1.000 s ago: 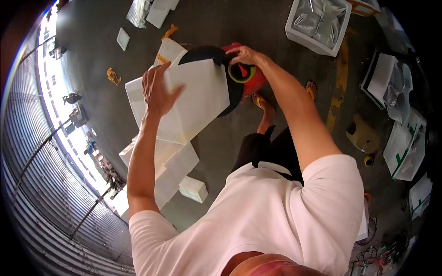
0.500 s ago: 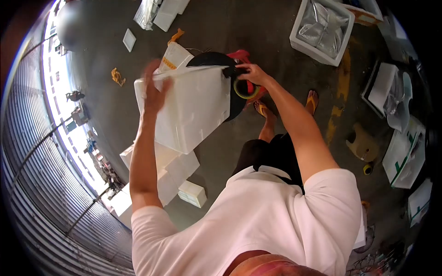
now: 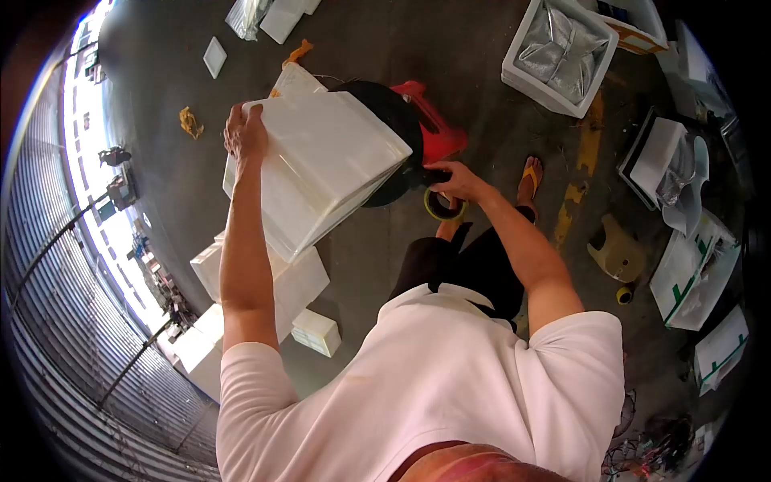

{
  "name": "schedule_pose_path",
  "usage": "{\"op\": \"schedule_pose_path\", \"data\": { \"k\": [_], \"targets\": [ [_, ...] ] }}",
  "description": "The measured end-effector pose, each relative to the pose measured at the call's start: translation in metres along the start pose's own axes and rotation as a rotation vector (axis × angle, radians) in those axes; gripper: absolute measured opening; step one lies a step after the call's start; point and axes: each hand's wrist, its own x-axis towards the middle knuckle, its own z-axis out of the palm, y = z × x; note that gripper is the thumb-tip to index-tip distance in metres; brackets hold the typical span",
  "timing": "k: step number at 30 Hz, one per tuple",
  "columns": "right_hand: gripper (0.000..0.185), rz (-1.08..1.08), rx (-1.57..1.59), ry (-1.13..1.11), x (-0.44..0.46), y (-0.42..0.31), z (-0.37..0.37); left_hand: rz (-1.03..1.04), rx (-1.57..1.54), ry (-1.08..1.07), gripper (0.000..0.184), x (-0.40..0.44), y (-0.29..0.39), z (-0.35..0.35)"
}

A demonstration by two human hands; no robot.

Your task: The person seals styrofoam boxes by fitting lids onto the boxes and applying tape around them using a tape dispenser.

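Note:
A white foam box [image 3: 329, 153] rests tilted on a black round support [image 3: 393, 189], with its smooth faces towards me. My left hand [image 3: 245, 135] grips the box's upper left edge, fingers curled over it. Beside the opposite corner, my right hand [image 3: 462, 181] is closed around a tape dispenser [image 3: 440, 210] with a yellow-rimmed roll. The dispenser's black front is near the box corner; whether they touch is unclear. Behind the support shows a red plastic piece [image 3: 438, 132].
More white foam boxes [image 3: 301, 289] stand below the held box. An open foam box [image 3: 514, 68] with silvery lining is at the upper right. Boxes with green tape [image 3: 691, 273] line the right side. A tan object [image 3: 618, 249] and yellow scrap [image 3: 190, 123] lie on the floor.
The box has turned, bringing another face upward. My left hand has settled on its edge. My right hand and the dispenser have moved down, nearer my body, uncovering more of the red piece.

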Motion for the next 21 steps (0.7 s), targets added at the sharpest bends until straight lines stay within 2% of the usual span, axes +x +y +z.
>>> {"op": "schedule_pose_path", "data": {
  "k": [3, 4, 7, 8, 9, 11, 12, 13, 14, 15, 17, 18, 19, 20, 21],
  "targets": [
    [0.063, 0.067, -0.008, -0.011, 0.018, -0.023, 0.011, -0.066, 0.072, -0.026, 0.046, 0.001, -0.001, -0.006],
    [0.063, 0.025, -0.481, -0.255, 0.018, -0.031, 0.017, -0.087, 0.095, -0.042, 0.048, 0.005, 0.003, -0.008],
    [0.058, -0.001, -0.422, -0.194, 0.007, -0.008, 0.032, -0.145, 0.159, 0.080, 0.050, 0.014, -0.043, 0.003],
    [0.057, -0.031, -0.088, 0.075, 0.007, 0.009, 0.034, -0.304, 0.073, 0.105, 0.050, 0.001, -0.020, -0.008],
    [0.057, -0.039, -0.087, 0.073, 0.017, 0.003, 0.032, -0.303, 0.075, 0.113, 0.050, -0.002, -0.011, -0.009],
    [0.058, 0.041, 0.621, 0.946, 0.042, -0.017, 0.024, -0.401, -0.022, 0.178, 0.049, -0.012, -0.007, -0.012],
    [0.058, 0.035, 0.619, 0.939, 0.066, -0.011, 0.030, -0.393, -0.056, 0.215, 0.049, -0.011, -0.005, -0.011],
    [0.061, 0.037, 0.404, 1.109, 0.096, 0.007, 0.043, -0.398, -0.057, 0.227, 0.049, -0.010, -0.004, -0.010],
    [0.064, 0.030, 0.185, 1.274, 0.116, 0.014, 0.053, -0.304, -0.055, 0.294, 0.048, -0.007, -0.005, -0.008],
    [0.064, 0.014, 0.192, 1.274, 0.115, 0.008, 0.061, -0.204, -0.054, 0.360, 0.048, -0.002, -0.007, -0.011],
    [0.058, -0.092, 0.464, 1.062, 0.093, -0.001, 0.060, 0.307, -0.177, 0.353, 0.043, -0.028, 0.005, -0.012],
    [0.055, -0.154, 0.522, 1.007, 0.077, -0.015, 0.050, 0.538, -0.257, 0.133, 0.051, -0.042, 0.003, -0.015],
    [0.055, -0.166, 0.506, 1.013, 0.065, -0.035, 0.028, 0.761, -0.075, 0.033, 0.064, -0.073, 0.017, -0.025],
    [0.055, -0.120, 0.696, 0.892, 0.048, -0.057, 0.007, 0.932, 0.088, -0.220, 0.074, -0.098, 0.032, -0.041],
    [0.054, -0.064, 0.882, 0.763, 0.028, -0.082, -0.010, 0.894, 0.019, -0.323, 0.078, -0.121, 0.051, -0.054]
  ]
}}
